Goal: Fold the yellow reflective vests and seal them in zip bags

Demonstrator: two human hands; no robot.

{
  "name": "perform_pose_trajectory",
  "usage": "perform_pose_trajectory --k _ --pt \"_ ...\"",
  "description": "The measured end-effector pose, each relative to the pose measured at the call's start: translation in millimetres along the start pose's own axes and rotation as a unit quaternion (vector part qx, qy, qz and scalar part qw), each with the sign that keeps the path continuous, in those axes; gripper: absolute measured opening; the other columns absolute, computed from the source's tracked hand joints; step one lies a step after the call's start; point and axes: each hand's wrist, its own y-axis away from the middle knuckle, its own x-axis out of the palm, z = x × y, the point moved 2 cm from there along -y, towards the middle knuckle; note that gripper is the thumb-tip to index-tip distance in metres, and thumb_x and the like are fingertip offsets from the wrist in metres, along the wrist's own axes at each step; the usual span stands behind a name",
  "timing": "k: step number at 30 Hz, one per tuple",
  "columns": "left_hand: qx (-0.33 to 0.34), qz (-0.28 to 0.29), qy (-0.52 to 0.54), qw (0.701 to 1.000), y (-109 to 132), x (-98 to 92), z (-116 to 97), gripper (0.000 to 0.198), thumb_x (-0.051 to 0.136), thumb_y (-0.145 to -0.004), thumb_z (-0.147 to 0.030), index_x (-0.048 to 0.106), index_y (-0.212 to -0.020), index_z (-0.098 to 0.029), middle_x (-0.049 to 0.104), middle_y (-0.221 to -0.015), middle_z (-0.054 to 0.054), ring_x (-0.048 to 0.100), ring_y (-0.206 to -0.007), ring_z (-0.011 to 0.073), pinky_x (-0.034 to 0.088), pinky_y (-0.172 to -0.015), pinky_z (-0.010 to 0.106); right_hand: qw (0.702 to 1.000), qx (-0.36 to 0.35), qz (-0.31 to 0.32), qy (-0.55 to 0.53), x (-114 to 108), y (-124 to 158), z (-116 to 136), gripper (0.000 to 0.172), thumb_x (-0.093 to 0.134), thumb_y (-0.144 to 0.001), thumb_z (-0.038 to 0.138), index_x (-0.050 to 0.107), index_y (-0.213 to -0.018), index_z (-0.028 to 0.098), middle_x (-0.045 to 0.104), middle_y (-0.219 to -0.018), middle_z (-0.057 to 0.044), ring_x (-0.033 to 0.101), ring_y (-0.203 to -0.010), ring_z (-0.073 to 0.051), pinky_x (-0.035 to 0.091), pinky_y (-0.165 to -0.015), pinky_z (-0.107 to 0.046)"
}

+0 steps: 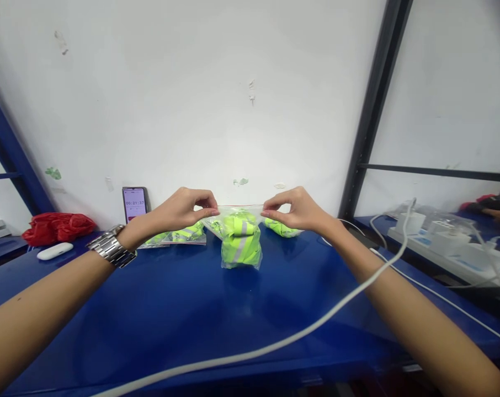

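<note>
A clear zip bag (241, 240) with a folded neon-yellow garment with a pale grey stripe inside hangs upright over the blue table (184, 325). My left hand (192, 207) pinches the bag's top left corner between thumb and fingertips. At the top right corner, my right hand (293, 209) pinches it the same way. The top edge is stretched straight between both hands. Behind my left hand lie more bagged neon-yellow garments (186, 235), partly hidden. Another yellow bundle (283, 227) shows below my right hand.
A phone (134, 203) showing a timer leans on the wall. To the left are red crumpled fabric (59, 227) and a white oval case (55, 251). A white cable (275, 346) arcs across the front. Power strips with plugs (448, 242) stand at right.
</note>
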Motion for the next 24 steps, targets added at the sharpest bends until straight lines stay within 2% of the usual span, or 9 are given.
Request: perform_pose_trajectory --k 4,9,12,15,18,20,24 --pt "-0.027 -0.013 0.060 0.998 3 4.5 1 0.028 0.061 -0.087 -0.045 0.066 -0.087 -0.018 0.070 -0.081 0.004 0.063 -0.072 0.0142 0.047 -0.061 0.024 0.999 0.012 -0.044 -0.029 4 0 1 0.016 0.067 -0.081 0.031 0.075 -0.074 0.018 0.074 -0.072 -0.004 0.067 -0.066 -0.019 0.050 -0.062 -0.029" --pt "-0.023 -0.067 0.082 0.994 6 7.6 1 0.022 0.062 -0.087 -0.040 0.062 -0.088 -0.018 0.067 -0.082 0.003 0.061 -0.075 0.0145 0.047 -0.065 0.025 0.988 0.019 -0.096 -0.118 13 4 -5 0.015 0.068 -0.079 0.029 0.074 -0.076 0.016 0.073 -0.073 -0.006 0.066 -0.065 -0.018 0.051 -0.061 -0.030" --pt "-0.027 -0.068 0.073 0.995 9 10.5 4 0.026 0.062 -0.087 -0.041 0.058 -0.101 -0.020 0.065 -0.079 0.002 0.062 -0.076 0.0152 0.047 -0.066 0.026 0.985 0.031 -0.106 -0.133 19 8 -9 0.022 0.068 -0.080 0.030 0.074 -0.095 0.015 0.072 -0.074 -0.006 0.064 -0.066 -0.017 0.052 -0.065 -0.032" --pt "-0.027 -0.048 0.035 0.998 11 12.2 6 0.028 0.057 -0.090 -0.042 0.057 -0.108 -0.021 0.065 -0.079 0.002 0.062 -0.076 0.0160 0.046 -0.068 0.028 0.991 0.022 -0.098 -0.084 21 9 -10 0.031 0.065 -0.082 0.027 0.069 -0.110 0.015 0.071 -0.075 -0.004 0.063 -0.068 -0.016 0.051 -0.070 -0.033" --pt "-0.026 -0.040 0.009 0.999 13 11.5 3 0.030 0.054 -0.091 -0.041 0.052 -0.115 -0.022 0.065 -0.080 0.002 0.061 -0.074 0.0156 0.045 -0.066 0.027 0.997 -0.011 -0.072 -0.033 20 8 -6 0.015 0.060 -0.085 0.024 0.070 -0.093 0.015 0.070 -0.079 -0.006 0.062 -0.069 -0.016 0.048 -0.068 -0.031" --pt "-0.023 -0.042 0.001 0.999 13 10.5 -1 0.031 0.054 -0.091 -0.039 0.047 -0.116 -0.023 0.065 -0.081 0.002 0.060 -0.072 0.0151 0.044 -0.063 0.026 0.998 -0.011 -0.056 -0.019 19 7 -5 0.012 0.057 -0.086 0.022 0.066 -0.082 0.016 0.069 -0.077 -0.006 0.060 -0.069 -0.015 0.046 -0.064 -0.029" --pt "-0.012 -0.048 -0.008 0.999 14 9.4 -7 0.031 0.054 -0.090 -0.035 0.041 -0.115 -0.024 0.065 -0.079 0.000 0.058 -0.069 0.0141 0.042 -0.059 0.025 0.999 0.017 -0.035 -0.021 20 9 -3 0.009 0.056 -0.085 0.022 0.060 -0.080 0.016 0.062 -0.068 -0.003 0.054 -0.062 -0.014 0.041 -0.058 -0.026"
